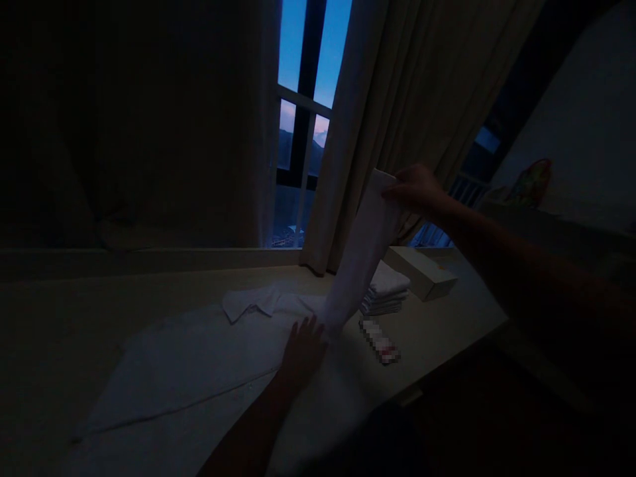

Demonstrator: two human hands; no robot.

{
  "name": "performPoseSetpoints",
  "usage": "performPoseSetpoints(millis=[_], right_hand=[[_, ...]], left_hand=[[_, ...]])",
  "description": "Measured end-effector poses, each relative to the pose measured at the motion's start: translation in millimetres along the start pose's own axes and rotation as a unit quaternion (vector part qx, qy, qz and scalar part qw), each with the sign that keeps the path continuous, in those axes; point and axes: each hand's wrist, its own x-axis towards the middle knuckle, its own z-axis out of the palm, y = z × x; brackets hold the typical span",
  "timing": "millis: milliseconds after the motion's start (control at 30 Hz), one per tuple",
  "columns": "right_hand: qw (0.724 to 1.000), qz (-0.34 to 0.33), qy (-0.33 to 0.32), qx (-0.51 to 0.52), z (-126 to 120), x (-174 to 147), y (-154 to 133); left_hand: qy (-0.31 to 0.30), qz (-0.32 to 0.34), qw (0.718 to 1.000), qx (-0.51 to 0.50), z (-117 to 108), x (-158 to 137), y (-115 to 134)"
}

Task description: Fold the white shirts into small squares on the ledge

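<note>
Holding up a white cloth sleeve (362, 242) | right hand (418, 189) pinched on its end, maybe keeping it straight | left hand (304, 348) flat, maybe stopping the white cloth shirt (191, 354) slipping | collar (251, 303) near pale worktop's (432, 341) back edge

No text, label, brand or number can be read. The small flat item (379, 341) right of the lower centre is blurred into coarse blocks, hiding any print; on the box (422, 273) at centre right, a faint yellowish patch is too dim to make out.
</note>
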Motion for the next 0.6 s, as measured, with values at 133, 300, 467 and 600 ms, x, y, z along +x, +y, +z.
performPoseSetpoints(millis=[133,300,467,600], right_hand=[[1.0,0.002,-0.015,0.001,-3,3,0],[0.997,-0.001,-0.053,0.05,3,-1,1],[0.995,-0.013,-0.063,0.074,11,-15,-23],[0.985,-0.099,-0.092,0.11,34,-39,-65]], left_hand=[[-0.038,-0.029,0.999,-0.006,5,5,0],[-0.068,-0.044,0.996,-0.023,7,7,1],[-0.087,-0.026,0.995,-0.039,-4,19,-2],[-0.091,-0.031,0.994,-0.045,-12,18,-10]])
